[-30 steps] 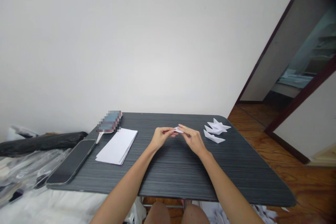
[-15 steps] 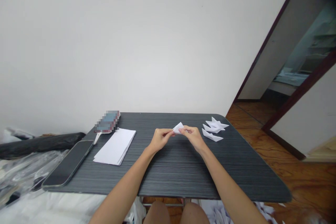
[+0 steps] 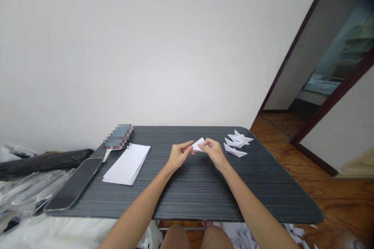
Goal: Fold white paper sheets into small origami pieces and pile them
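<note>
A small folded piece of white paper [image 3: 199, 144], peaked at the top, is held above the dark table. My right hand [image 3: 214, 151] pinches its right side between thumb and fingers. At its left corner, my left hand [image 3: 179, 155] grips the paper by the thumb and lower fingers, with the index finger raised off it. Several folded paper boats [image 3: 237, 142] lie close together to the right of my right hand. Left of my left hand rests a stack of white paper sheets [image 3: 127, 164].
A black phone [image 3: 74, 184] lies at the table's left edge, with a blurred-out object [image 3: 118, 137] behind it. The dark table [image 3: 198, 198] meets a white wall. Plastic-wrapped items [image 3: 26, 194] sit to the left, and folded white papers [image 3: 245, 238] are below the table.
My left index finger has lifted away from the folded paper, which now shows more of its face. The right hand's grip has shifted slightly. The view has tilted a little.
</note>
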The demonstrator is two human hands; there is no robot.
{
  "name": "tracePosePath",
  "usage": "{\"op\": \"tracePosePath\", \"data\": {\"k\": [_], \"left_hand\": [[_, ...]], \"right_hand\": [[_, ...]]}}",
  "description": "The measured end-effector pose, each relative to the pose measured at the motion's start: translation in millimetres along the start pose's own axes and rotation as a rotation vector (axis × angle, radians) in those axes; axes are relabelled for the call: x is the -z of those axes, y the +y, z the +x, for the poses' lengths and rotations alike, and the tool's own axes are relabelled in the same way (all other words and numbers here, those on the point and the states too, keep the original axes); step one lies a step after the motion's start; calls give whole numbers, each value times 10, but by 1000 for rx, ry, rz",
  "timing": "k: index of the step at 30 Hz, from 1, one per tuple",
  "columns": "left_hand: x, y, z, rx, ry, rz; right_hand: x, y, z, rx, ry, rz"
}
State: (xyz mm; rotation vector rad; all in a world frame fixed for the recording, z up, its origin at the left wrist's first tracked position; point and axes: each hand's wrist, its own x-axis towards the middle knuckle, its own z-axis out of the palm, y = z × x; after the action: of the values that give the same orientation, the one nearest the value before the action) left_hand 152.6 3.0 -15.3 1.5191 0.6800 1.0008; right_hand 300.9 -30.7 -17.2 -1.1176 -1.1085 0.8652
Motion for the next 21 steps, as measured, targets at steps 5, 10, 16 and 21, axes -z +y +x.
{"op": "tracePosePath", "data": {"k": [5,10,16,21], "left_hand": [[8,-33,17,22,3,-24],[21,-29,42,59,8,-60],[27,-36,55,156,-99,-125],[51,-25,72,192,-88,-211]], "right_hand": [[-31,56,-6,-24,-59,60],[-75,67,-13,49,-61,67],[-106,52,-22,72,-78,32],[-82,60,-8,56,-114,84]]}}
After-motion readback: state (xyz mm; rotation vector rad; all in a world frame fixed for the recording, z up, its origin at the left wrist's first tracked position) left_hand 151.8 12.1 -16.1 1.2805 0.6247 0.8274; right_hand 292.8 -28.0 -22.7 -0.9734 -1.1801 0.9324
